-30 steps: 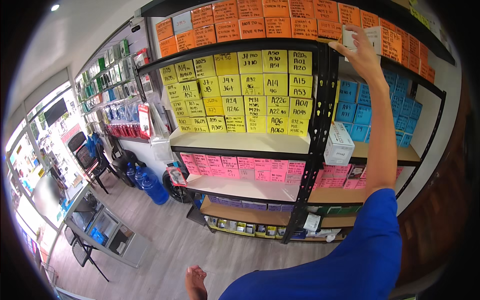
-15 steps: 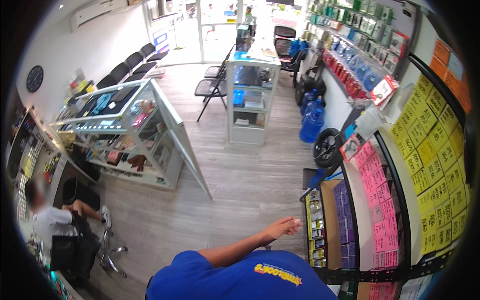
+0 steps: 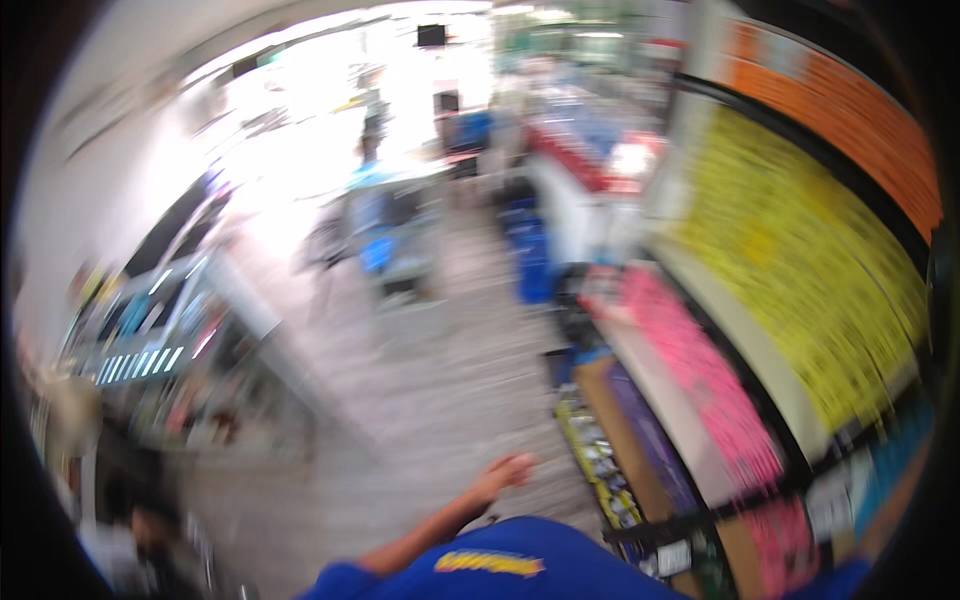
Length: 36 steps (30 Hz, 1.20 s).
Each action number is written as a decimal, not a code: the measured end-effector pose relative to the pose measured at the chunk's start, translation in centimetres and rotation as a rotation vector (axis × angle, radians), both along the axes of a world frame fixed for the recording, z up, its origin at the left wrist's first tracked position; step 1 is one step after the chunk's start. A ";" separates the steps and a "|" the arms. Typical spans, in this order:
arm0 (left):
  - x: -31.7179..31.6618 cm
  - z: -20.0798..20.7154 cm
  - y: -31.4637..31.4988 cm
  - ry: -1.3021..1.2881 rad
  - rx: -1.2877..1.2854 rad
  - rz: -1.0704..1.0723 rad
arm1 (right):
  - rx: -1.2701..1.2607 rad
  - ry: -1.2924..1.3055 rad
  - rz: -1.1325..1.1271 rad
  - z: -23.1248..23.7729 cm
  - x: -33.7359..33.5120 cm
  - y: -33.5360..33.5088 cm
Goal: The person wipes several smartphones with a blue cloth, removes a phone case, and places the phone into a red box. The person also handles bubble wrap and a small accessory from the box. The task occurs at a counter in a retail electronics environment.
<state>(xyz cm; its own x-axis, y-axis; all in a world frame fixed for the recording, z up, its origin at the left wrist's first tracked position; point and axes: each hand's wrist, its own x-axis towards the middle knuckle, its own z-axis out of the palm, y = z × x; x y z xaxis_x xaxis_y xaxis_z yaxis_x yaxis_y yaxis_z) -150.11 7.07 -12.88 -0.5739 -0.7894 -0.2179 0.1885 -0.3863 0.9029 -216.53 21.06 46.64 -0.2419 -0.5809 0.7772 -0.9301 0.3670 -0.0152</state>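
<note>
My left hand (image 3: 508,472) is held out in front of my blue shirt (image 3: 530,555), over the grey floor. Its fingers look bunched, but motion smears them, and I cannot tell whether anything is in them. The black-framed shelf rack (image 3: 690,520) stands to its right, apart from the hand. Along the right rim my right forearm (image 3: 893,500) reaches up past the rack's lower tiers; its hand is out of view. The tiers carry rows of yellow labels (image 3: 800,250), pink labels (image 3: 705,370), purple labels (image 3: 650,435) and orange labels (image 3: 830,100).
A glass display counter (image 3: 240,300) stands at the left, with a blurred seated person (image 3: 120,500) beside it. Farther off are a second display case (image 3: 400,260) and blue water jugs (image 3: 530,250) by the wall. Grey wood-look floor (image 3: 430,400) runs between.
The whole view has turned to the right and blurred. More of the rack and its orange labels shows. My right forearm has come into view at the right rim; my left hand stays out in front.
</note>
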 end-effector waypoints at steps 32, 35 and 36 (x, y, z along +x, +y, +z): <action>-11.9 -1.7 -1.8 -0.011 0.009 -0.346 | -0.860 0.549 -0.637 1.4 9.7 27.5; -9.3 -2.6 -1.0 0.010 0.035 -0.282 | -0.926 0.250 -0.175 1.9 10.8 33.4; -8.3 -2.8 -0.7 0.009 0.051 -0.241 | -0.960 0.245 -0.030 2.6 9.1 35.7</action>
<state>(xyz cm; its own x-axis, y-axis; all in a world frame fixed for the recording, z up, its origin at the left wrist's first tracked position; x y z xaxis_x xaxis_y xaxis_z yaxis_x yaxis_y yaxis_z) -158.44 6.41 -15.72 -0.7465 -0.6174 -0.2483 0.0930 -0.4663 0.8797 -207.45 56.77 49.21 -0.0156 0.3254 0.9454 -0.9377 0.3235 -0.1268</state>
